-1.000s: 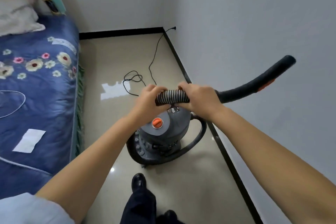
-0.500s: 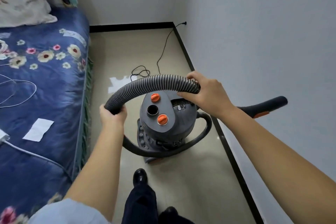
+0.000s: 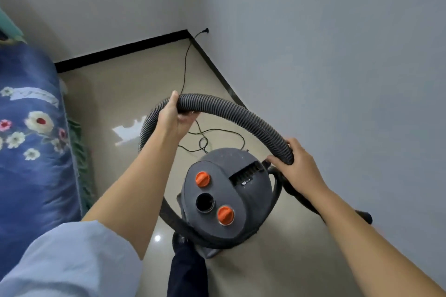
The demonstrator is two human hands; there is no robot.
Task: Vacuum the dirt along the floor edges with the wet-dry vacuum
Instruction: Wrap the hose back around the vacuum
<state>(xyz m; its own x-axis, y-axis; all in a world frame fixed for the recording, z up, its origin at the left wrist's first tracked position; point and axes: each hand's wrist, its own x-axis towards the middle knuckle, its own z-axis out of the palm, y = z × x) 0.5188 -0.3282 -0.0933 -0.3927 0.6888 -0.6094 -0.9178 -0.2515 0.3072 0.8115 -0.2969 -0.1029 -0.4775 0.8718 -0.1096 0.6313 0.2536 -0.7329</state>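
1. Wet-dry vacuum (image 3: 224,200), head view: grey drum unit, standing upright on the beige tiled floor (image 3: 120,94) near the right-hand wall, directly in front of the person's dark shoe. Top carries two orange knobs and one round open port (image 3: 205,202); nothing is plugged into that port.
2. Hose (image 3: 231,113), head view: ribbed grey, lifted in an arch above the drum. One run drops on the left and loops round the base of the drum; the rigid black end piece (image 3: 362,215) shows low beside the right forearm, close to the wall.
3. Left hand (image 3: 172,113): fingers and thumb wrapped round the hose at the top of the arch.
4. Right hand (image 3: 293,169): fingers curled over the hose further along, just beside the drum's rear edge.
5. Power cord (image 3: 185,72): thin, black, running from the wall outlet in the far corner to loose loops on the floor behind the drum.
6. Black skirting (image 3: 120,52): lines both walls; no nozzle is at it. Dirt along the edges is too small to make out.
7. Progress, as judged: preparation only. The hose appears to be in the course of being uncoiled; fitting it, switching on and the whole edge pass remain.
8. Bed (image 3: 29,152): blue floral cover, along the left.
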